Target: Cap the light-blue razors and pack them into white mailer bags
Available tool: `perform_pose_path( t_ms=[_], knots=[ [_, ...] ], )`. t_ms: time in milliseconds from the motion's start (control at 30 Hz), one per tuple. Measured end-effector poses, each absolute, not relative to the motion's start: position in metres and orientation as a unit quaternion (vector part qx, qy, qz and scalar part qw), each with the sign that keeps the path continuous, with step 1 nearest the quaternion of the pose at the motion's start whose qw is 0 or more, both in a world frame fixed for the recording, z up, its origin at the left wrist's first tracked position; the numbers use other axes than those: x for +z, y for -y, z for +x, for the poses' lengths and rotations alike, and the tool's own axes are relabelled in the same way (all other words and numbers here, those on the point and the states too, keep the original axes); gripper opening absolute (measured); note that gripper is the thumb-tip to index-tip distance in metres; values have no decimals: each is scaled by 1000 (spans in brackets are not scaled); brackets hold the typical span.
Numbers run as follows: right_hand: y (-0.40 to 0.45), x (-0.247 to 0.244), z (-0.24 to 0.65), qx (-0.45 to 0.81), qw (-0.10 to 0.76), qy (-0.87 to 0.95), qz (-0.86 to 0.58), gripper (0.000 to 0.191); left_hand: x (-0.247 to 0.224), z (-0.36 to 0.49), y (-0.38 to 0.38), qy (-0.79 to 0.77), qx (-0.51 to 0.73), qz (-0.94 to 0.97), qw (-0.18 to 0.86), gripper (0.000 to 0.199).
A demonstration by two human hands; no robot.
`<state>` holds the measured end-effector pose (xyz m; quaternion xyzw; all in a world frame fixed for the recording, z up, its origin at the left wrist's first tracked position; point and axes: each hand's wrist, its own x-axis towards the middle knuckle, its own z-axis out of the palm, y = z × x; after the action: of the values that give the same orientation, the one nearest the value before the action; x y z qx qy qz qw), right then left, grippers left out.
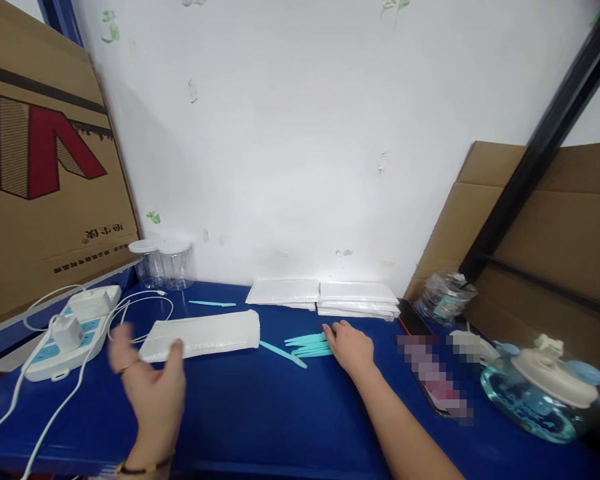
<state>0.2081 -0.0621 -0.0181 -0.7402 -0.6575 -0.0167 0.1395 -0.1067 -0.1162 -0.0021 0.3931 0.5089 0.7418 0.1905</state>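
My left hand [150,387] is raised above the near left of the blue table, thumb and fingers spread, holding nothing; motion blurs its fingers. Just beyond it lies a flat white padded packet [205,335]. One slim teal plastic stick [285,355] reaches out from beside the packet's right end. My right hand [351,347] rests on the table with its fingers curled over the right ends of a small pile of teal plastic sticks [310,345]; its thumb is hidden. Another teal stick [213,304] lies alone behind the packet.
Two stacks of white packets [283,291] sit against the wall. At left are a power strip [87,333] with white cables and two clear lidded jars [177,265]. A phone [435,373], a crumpled plastic bag [445,297] and a transparent teapot-shaped container [540,393] occupy the right side.
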Motion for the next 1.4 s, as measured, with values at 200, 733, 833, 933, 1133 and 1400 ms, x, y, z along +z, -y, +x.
perform_pose_path(
  t_ms=[200,733,833,933,1133,1400],
  knots=[
    [57,-20,226,35,187,639,-745,51,-25,-21,163,-347,177,869,305,76],
    [49,-31,282,193,274,742,-581,15,-6,-31,78,-505,132,846,105,19],
    [48,-33,284,201,265,745,-579,13,-14,-22,83,-484,114,858,126,11],
    [47,-35,284,204,272,752,-564,13,-16,-5,94,-455,113,872,138,11],
    [46,-33,282,232,310,755,-529,11,-11,33,91,-386,147,899,143,15],
    [32,-29,300,254,475,621,-569,18,-3,55,59,-306,150,930,137,73]
  ],
)
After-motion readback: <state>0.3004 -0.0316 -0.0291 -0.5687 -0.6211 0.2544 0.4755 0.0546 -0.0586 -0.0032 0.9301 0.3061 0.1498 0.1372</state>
